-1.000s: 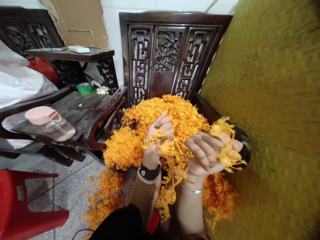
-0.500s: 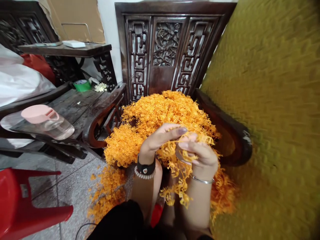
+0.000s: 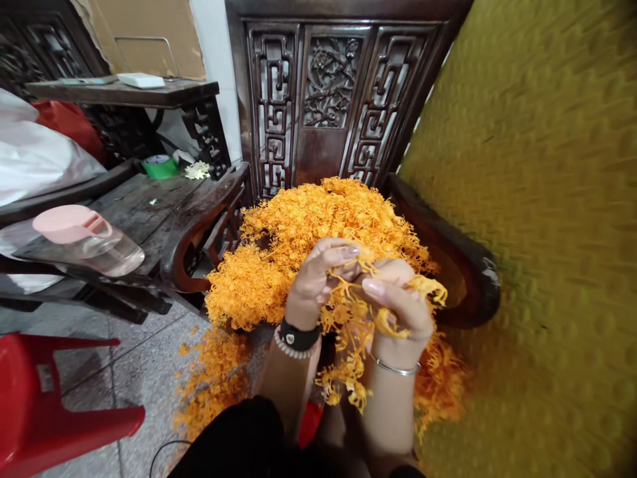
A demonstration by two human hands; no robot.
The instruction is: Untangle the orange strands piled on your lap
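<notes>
Just beyond both hands, a heap of orange strands (image 3: 318, 219) fills a dark carved chair (image 3: 328, 86). The left hand (image 3: 316, 282), curled narrow, and the right hand (image 3: 398, 305), pinching, both grip a tangled hank (image 3: 348, 318) of the strands between them, its ends dangling below the wrists. Left of the left hand, past the chair's arm (image 3: 199, 232), sits a pink-lidded jug (image 3: 84, 239); a red stool (image 3: 34, 398) stands lower left.

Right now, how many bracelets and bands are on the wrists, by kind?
Black wrist strap: 1
White beaded bracelet: 1
Silver bangle: 1
Total: 3
</notes>
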